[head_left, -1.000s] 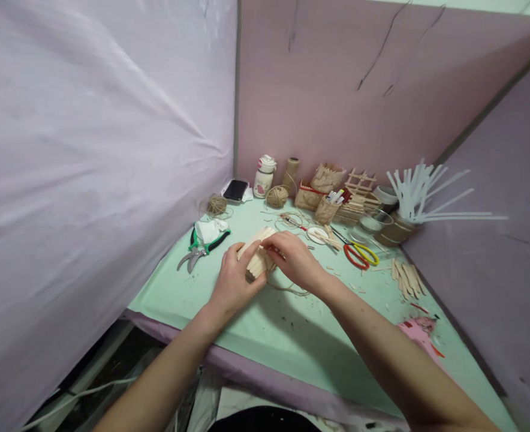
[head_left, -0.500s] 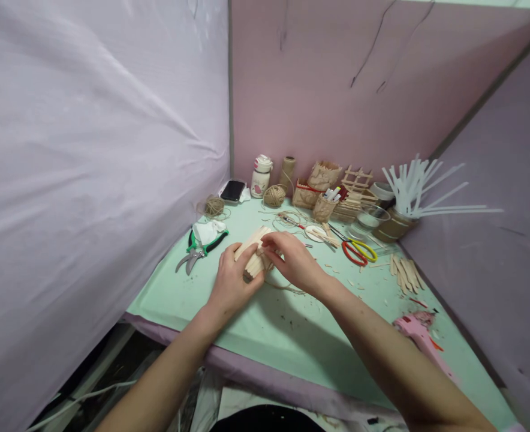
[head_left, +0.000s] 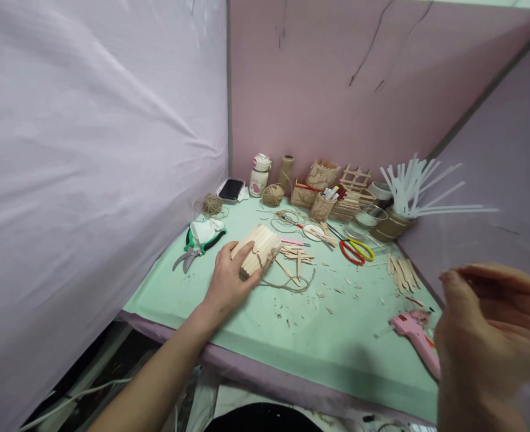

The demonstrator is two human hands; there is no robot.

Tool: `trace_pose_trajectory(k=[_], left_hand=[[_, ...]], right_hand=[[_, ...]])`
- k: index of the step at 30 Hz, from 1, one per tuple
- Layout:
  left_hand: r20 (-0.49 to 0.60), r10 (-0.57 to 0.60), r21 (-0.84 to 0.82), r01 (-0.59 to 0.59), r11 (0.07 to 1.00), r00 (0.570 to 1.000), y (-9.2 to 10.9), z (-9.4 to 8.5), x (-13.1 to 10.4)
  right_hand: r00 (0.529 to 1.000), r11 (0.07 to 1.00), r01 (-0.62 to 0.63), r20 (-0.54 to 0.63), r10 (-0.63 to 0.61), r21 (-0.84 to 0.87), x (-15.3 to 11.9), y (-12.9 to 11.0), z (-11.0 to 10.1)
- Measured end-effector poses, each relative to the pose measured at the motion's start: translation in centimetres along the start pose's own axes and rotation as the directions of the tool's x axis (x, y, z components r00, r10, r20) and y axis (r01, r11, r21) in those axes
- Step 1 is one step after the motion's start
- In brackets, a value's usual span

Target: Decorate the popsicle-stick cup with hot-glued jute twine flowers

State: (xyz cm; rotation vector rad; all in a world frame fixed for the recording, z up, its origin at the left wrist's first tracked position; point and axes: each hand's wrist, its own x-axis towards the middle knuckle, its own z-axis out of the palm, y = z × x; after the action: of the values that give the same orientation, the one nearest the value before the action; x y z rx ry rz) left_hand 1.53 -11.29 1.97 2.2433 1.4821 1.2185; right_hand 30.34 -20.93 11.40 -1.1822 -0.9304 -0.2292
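Note:
My left hand (head_left: 229, 279) grips a holder made of wooden craft sticks (head_left: 259, 246), which lies tilted on the cloth. Brown twine is stuck in curves across its side, and a loose length of twine (head_left: 292, 288) trails to the right over the cloth. Raised close to the camera at the far right is my right hand (head_left: 494, 324), away from the holder. Its thumb and fingertips come together in a pinch; whatever may be between them is too small to make out. Below and left of it lies a pink glue gun (head_left: 418, 342).
Pruning shears (head_left: 195, 249) lie left of the holder. Cut stick pieces (head_left: 298, 254), scissors (head_left: 357, 251) and flat wooden sticks (head_left: 404, 273) lie to the right. Along the back stand a bottle (head_left: 259, 177), a twine ball (head_left: 273, 195), stick containers (head_left: 322, 175) and white glue sticks (head_left: 411, 186).
My right hand has left the holder and swung far right, up near the camera. The cut stick pieces beside the holder are now uncovered. My left hand keeps its hold.

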Motion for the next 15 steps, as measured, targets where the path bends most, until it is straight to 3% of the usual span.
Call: trace_pose_trajectory(k=[3, 6, 11, 15], left_hand=[[-0.006, 0.007, 0.003, -0.007, 1.000, 1.000, 0.0, 0.0, 0.0], [-0.010, 0.007, 0.009, -0.007, 1.000, 1.000, -0.1, 0.0, 0.0], [-0.002, 0.003, 0.013, -0.003, 1.000, 1.000, -0.2, -0.1, 0.0], [0.010, 0.009, 0.033, -0.010, 0.999, 1.000, -0.1, -0.1, 0.0]], right_hand=[[0.964, 0.988, -0.140, 0.219, 0.153, -0.071, -1.2, 1.5, -1.0], [0.884, 0.979, -0.146, 0.425, 0.193, -0.143, -2.4, 3.2, -1.6], [0.840, 0.893, 0.071, 0.510, 0.187, -0.444, -2.2, 6.4, -5.1], [0.770, 0.747, 0.147, 0.548, 0.325, -0.649, -1.1, 8.7, -9.3]])
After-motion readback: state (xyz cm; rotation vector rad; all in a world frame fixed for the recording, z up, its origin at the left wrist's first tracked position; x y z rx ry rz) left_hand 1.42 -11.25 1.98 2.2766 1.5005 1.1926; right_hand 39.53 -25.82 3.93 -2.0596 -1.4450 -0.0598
